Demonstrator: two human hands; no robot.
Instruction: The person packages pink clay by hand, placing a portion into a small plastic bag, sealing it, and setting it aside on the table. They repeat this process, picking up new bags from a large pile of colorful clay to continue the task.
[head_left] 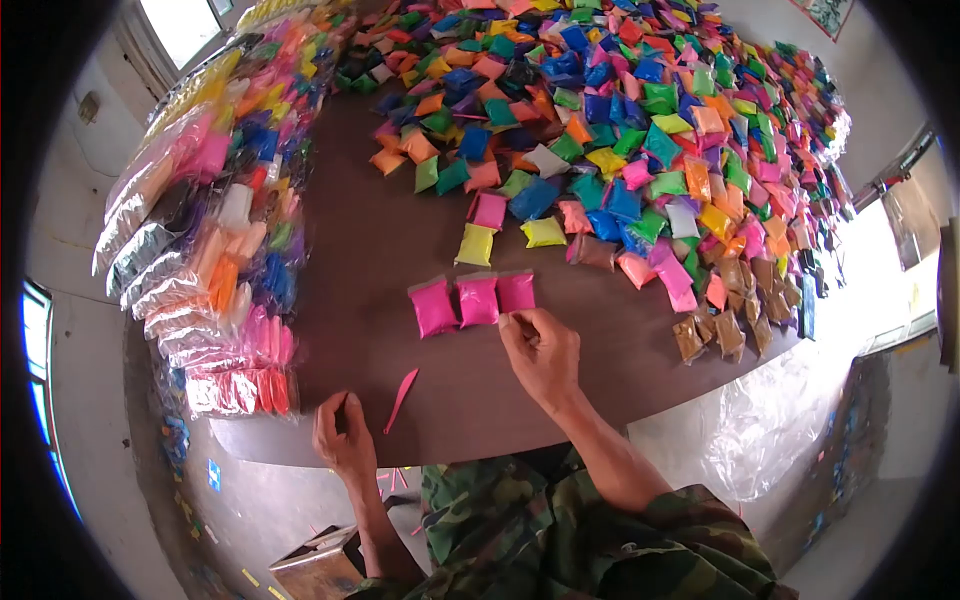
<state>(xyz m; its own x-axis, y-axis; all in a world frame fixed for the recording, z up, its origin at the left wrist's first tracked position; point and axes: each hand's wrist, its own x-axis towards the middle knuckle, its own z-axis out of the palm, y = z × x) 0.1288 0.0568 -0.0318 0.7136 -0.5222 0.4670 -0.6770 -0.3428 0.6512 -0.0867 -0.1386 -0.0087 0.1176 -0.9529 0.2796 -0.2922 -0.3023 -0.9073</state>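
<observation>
Three bright pink packets stand out in a row at mid-table: a left pink packet (pixel 433 307), a middle pink packet (pixel 477 300) and a right pink packet (pixel 517 290). My right hand (pixel 541 355) pinches the lower edge of the right packet between thumb and forefinger. Near the table's front edge, my left hand (pixel 345 435) is curled closed, with nothing visible in its fingers. Between the hands lies a slim pink plastic modelling knife (pixel 401 400), touched by neither. A yellow packet (pixel 475 244) lies just beyond the pink ones.
A big heap of small colourful packets (pixel 620 130) covers the back and right of the brown table (pixel 350 300). Brown packets (pixel 730 335) lie at the right edge. Clear bags of coloured pieces (pixel 220 260) are stacked along the left. Below stands a cardboard box (pixel 320 570).
</observation>
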